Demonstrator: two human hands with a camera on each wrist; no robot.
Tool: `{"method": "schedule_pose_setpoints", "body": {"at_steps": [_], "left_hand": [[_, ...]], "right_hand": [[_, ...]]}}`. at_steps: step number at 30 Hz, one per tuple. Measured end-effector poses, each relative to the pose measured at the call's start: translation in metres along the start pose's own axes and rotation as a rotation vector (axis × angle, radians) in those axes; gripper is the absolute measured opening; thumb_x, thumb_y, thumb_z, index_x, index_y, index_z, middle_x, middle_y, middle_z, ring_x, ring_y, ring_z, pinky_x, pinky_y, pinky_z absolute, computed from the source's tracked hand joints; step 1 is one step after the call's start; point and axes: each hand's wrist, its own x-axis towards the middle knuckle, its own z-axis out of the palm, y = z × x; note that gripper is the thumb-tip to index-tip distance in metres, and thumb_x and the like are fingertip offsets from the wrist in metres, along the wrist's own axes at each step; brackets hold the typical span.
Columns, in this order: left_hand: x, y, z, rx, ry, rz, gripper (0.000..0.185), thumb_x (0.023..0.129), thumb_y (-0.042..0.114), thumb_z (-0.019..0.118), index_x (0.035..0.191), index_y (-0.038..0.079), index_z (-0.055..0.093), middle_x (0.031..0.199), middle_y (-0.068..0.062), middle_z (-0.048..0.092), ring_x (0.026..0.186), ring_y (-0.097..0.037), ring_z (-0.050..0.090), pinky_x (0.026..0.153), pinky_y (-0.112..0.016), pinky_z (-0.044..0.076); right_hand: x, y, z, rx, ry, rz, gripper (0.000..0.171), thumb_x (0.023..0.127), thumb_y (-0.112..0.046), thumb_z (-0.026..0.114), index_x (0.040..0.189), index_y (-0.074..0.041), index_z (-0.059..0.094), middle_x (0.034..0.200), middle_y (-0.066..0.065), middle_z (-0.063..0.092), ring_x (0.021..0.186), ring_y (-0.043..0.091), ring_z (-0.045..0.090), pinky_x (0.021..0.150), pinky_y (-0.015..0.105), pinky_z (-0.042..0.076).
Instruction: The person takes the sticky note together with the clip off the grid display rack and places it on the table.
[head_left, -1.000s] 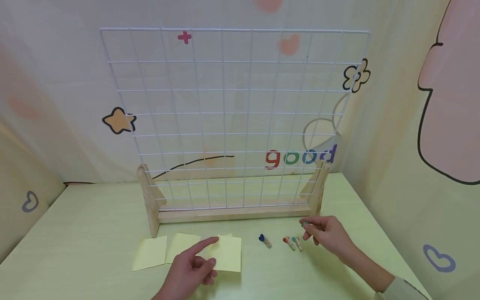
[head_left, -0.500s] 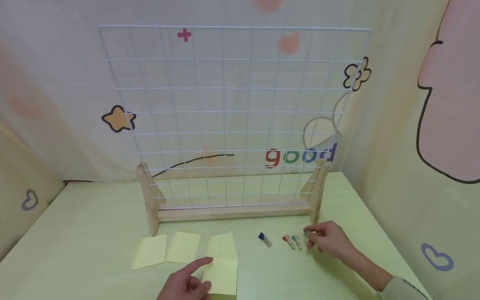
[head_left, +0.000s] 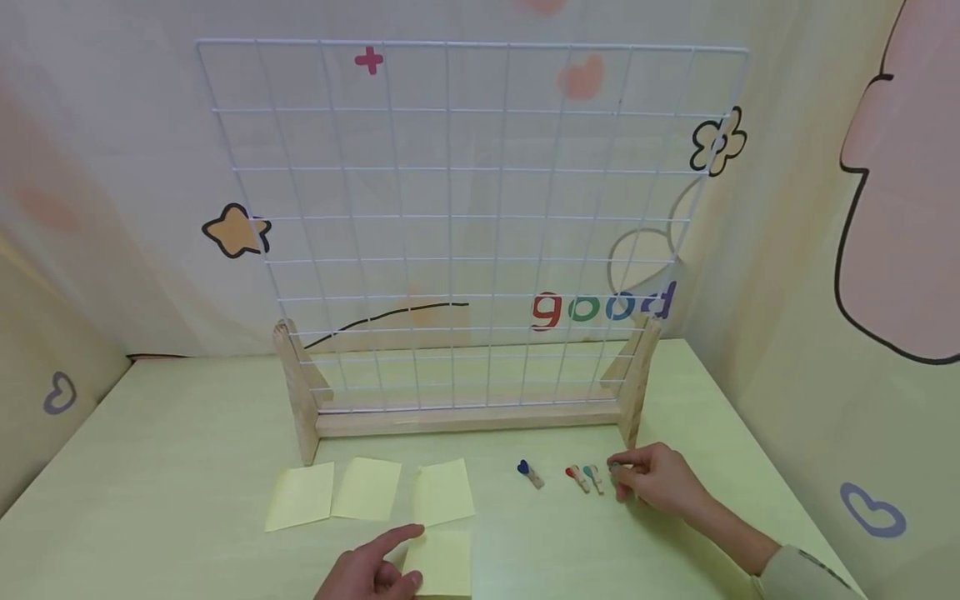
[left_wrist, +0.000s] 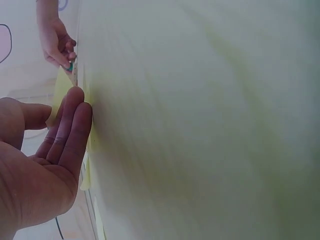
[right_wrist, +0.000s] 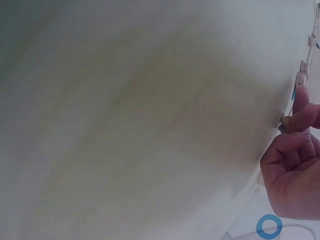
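My left hand (head_left: 375, 575) is down at the front edge of the desk (head_left: 187, 467), index finger stretched out flat and the tip resting on the top corner of a yellow sticky note (head_left: 444, 565), nothing gripped. That note sits closest to me, just below the row of three other notes (head_left: 367, 492) lying side by side in front of the wooden stand.

My right hand (head_left: 652, 482) is over toward the right edge of the desk, fingers curled, pinching a small clip with a green tip (head_left: 615, 467) right at the desk surface. In the right wrist view you can see thumb and fingers (right_wrist: 300, 122) closing on it. Just left of that hand are two more little wooden clips (head_left: 585, 478) lying together, and a bit further left one with a blue heart (head_left: 529, 472).

Behind all this, a white wire grid (head_left: 465, 225) stands upright in the wooden base (head_left: 465, 417), toward the back of the desk.
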Motion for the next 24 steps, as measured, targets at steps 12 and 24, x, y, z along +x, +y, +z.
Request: {"method": "schedule_pose_setpoints", "body": {"at_steps": [12, 24], "left_hand": [[0.0021, -0.0033, -0.0012, 0.078, -0.043, 0.016, 0.047, 0.093, 0.022, 0.062, 0.129, -0.007, 0.053, 0.056, 0.014, 0.054, 0.047, 0.005, 0.038, 0.052, -0.018, 0.041], [0.0027, -0.0016, -0.0062, 0.136, -0.153, -0.018, 0.037, 0.092, 0.022, 0.063, 0.121, -0.001, 0.060, 0.063, 0.009, 0.063, 0.057, 0.002, 0.053, 0.056, -0.020, 0.044]], "right_hand": [[-0.0021, 0.0029, -0.0004, -0.015, -0.021, -0.061, 0.029, 0.088, -0.011, 0.064, 0.111, 0.006, 0.068, 0.063, 0.002, 0.068, 0.042, 0.006, 0.042, 0.043, 0.019, 0.029], [-0.0035, 0.0022, 0.0003, -0.002, -0.021, -0.056, 0.029, 0.088, -0.009, 0.064, 0.112, 0.008, 0.067, 0.063, 0.003, 0.069, 0.043, 0.007, 0.042, 0.043, 0.019, 0.030]]}}
